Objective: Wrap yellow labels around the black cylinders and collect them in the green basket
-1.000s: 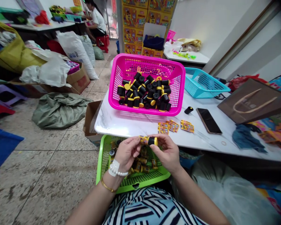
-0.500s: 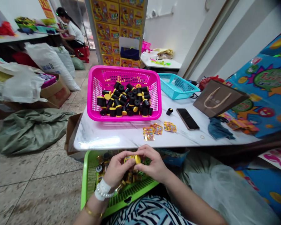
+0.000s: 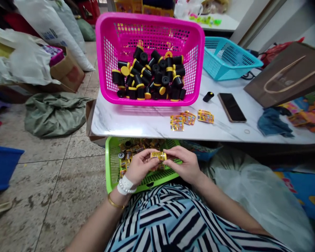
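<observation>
1. Yellow-wrapped cylinder [image 3: 158, 156] lies near-level between both hands, over the green basket [image 3: 108, 171]. Clock read from here.
2. Left hand [image 3: 141, 165]: fingers clamped on the cylinder's 9 o'clock end.
3. Right hand [image 3: 184, 163]: thumb and fingers closed on its 3 o'clock end.
4. Green basket holds more wrapped pieces [image 3: 124, 163], jumbled.
5. 12 o'clock: pink basket [image 3: 101, 56] on the white counter [image 3: 136, 122], heaped with black-and-yellow cylinders [image 3: 146, 72].
6. 1 o'clock: printed labels [image 3: 177, 123] in small groups; farther out, blue basket [image 3: 220, 72].
7. Between 1 and 2: one loose black cylinder [image 3: 208, 97], lying on its side.
8. 2 o'clock: dark-screened phone [image 3: 232, 107], near that cylinder.
</observation>
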`<action>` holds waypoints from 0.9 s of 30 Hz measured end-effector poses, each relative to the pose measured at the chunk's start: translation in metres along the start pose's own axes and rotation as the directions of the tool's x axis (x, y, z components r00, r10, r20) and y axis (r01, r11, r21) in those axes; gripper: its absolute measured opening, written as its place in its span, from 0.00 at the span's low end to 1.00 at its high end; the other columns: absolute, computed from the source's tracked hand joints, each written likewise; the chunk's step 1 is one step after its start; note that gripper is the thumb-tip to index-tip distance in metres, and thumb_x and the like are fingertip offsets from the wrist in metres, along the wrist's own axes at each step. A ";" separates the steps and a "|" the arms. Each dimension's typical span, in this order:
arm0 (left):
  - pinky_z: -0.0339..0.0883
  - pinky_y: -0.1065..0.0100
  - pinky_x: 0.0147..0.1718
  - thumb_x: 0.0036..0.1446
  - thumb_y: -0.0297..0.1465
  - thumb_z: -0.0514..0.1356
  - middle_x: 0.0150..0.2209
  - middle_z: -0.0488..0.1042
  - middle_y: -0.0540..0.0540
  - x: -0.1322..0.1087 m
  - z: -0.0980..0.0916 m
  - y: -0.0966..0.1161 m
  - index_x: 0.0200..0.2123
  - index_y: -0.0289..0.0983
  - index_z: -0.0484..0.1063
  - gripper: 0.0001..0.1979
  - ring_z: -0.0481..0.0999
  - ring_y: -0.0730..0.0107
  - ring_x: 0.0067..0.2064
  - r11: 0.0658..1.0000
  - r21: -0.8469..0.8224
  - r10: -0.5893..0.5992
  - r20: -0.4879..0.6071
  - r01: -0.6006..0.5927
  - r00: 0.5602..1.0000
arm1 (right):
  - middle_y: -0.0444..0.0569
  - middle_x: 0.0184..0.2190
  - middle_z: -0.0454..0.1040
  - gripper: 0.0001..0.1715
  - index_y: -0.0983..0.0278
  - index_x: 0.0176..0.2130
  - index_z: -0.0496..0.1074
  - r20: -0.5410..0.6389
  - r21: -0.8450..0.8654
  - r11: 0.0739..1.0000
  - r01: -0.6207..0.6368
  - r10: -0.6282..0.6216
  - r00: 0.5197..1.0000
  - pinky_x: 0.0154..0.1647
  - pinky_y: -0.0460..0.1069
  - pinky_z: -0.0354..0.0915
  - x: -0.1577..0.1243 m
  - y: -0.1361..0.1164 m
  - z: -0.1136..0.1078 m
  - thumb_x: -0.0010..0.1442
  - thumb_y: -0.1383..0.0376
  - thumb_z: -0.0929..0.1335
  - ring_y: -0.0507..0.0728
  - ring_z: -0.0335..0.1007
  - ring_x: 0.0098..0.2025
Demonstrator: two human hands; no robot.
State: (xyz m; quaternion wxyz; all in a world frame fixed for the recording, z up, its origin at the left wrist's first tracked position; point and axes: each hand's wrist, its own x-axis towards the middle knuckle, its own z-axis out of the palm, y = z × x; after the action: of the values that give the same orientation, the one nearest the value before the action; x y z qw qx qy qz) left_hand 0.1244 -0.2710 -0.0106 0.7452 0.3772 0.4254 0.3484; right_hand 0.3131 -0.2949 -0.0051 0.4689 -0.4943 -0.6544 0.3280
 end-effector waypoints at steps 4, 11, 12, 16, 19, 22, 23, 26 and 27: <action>0.68 0.69 0.38 0.48 0.31 0.70 0.38 0.79 0.44 -0.001 -0.001 -0.005 0.41 0.36 0.78 0.15 0.75 0.66 0.36 0.960 0.222 0.192 -0.073 -0.171 0.979 | 0.48 0.30 0.77 0.15 0.60 0.39 0.82 -0.033 0.231 0.935 -0.267 0.282 0.959 0.31 0.48 0.73 -0.002 0.007 0.014 0.49 0.61 0.77 0.53 0.74 0.30; 0.66 0.67 0.47 0.42 0.25 0.71 0.40 0.79 0.42 0.004 -0.012 -0.006 0.39 0.39 0.81 0.16 0.75 0.61 0.43 0.905 0.346 0.267 -0.010 -0.247 0.964 | 0.48 0.27 0.81 0.19 0.64 0.34 0.81 0.136 0.486 0.663 -0.570 0.587 0.798 0.29 0.51 0.77 -0.005 0.017 0.024 0.41 0.58 0.80 0.54 0.76 0.24; 0.67 0.68 0.44 0.42 0.26 0.71 0.38 0.79 0.43 0.004 -0.013 -0.007 0.38 0.38 0.81 0.16 0.75 0.62 0.41 0.909 0.342 0.257 -0.010 -0.238 0.966 | 0.48 0.27 0.81 0.19 0.65 0.33 0.81 0.155 0.496 0.640 -0.587 0.600 0.785 0.29 0.51 0.77 -0.005 0.018 0.026 0.42 0.57 0.79 0.54 0.76 0.23; 0.65 0.73 0.26 0.49 0.35 0.69 0.27 0.75 0.48 0.004 -0.013 -0.016 0.36 0.36 0.76 0.13 0.72 0.71 0.26 0.958 0.257 0.136 -0.024 -0.126 0.990 | 0.46 0.25 0.80 0.18 0.65 0.34 0.80 0.210 0.512 0.605 -0.609 0.600 0.772 0.29 0.50 0.76 -0.008 0.021 0.032 0.45 0.56 0.78 0.53 0.76 0.24; 0.62 0.73 0.20 0.54 0.44 0.65 0.24 0.74 0.49 0.002 -0.012 -0.021 0.42 0.35 0.71 0.20 0.70 0.73 0.21 0.992 0.120 0.036 0.002 -0.036 0.999 | 0.46 0.28 0.79 0.18 0.64 0.38 0.79 0.167 0.474 0.709 -0.523 0.510 0.844 0.31 0.50 0.76 -0.009 0.020 0.034 0.48 0.58 0.77 0.52 0.75 0.26; 0.57 0.76 0.17 0.54 0.46 0.64 0.22 0.72 0.50 0.000 -0.013 -0.021 0.41 0.35 0.71 0.21 0.67 0.77 0.18 0.999 0.033 -0.001 -0.042 0.002 0.999 | 0.49 0.36 0.77 0.16 0.60 0.40 0.80 0.073 0.281 0.908 -0.310 0.302 0.951 0.39 0.51 0.76 -0.009 0.017 0.033 0.50 0.60 0.77 0.55 0.76 0.36; 0.56 0.77 0.16 0.53 0.46 0.65 0.22 0.72 0.51 -0.001 -0.013 -0.020 0.39 0.34 0.72 0.20 0.66 0.79 0.18 1.000 0.017 -0.012 -0.057 0.013 0.998 | 0.49 0.39 0.76 0.16 0.59 0.41 0.80 0.060 0.217 0.944 -0.248 0.240 0.969 0.41 0.51 0.76 -0.009 0.015 0.033 0.50 0.61 0.76 0.55 0.75 0.38; 0.55 0.77 0.17 0.50 0.43 0.68 0.22 0.71 0.51 -0.005 -0.015 -0.016 0.38 0.34 0.74 0.19 0.66 0.80 0.19 1.000 -0.002 -0.026 -0.061 0.026 0.998 | 0.49 0.41 0.74 0.19 0.58 0.46 0.78 0.076 0.194 0.951 -0.240 0.229 0.970 0.40 0.50 0.77 -0.011 0.013 0.034 0.53 0.62 0.75 0.55 0.76 0.38; 0.56 0.77 0.18 0.50 0.42 0.69 0.22 0.71 0.52 -0.006 -0.015 -0.015 0.40 0.35 0.74 0.20 0.66 0.79 0.19 1.000 -0.002 -0.024 -0.056 0.024 0.998 | 0.49 0.41 0.74 0.19 0.59 0.46 0.77 0.079 0.220 0.938 -0.270 0.258 0.963 0.38 0.50 0.77 -0.012 0.013 0.034 0.53 0.62 0.75 0.54 0.76 0.36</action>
State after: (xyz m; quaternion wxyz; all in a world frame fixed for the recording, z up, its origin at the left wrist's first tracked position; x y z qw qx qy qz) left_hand 0.1113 -0.2795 -0.0266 0.7374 0.3616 0.4505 0.3501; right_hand 0.2862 -0.3010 -0.0317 0.4582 -0.5121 -0.5514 0.4731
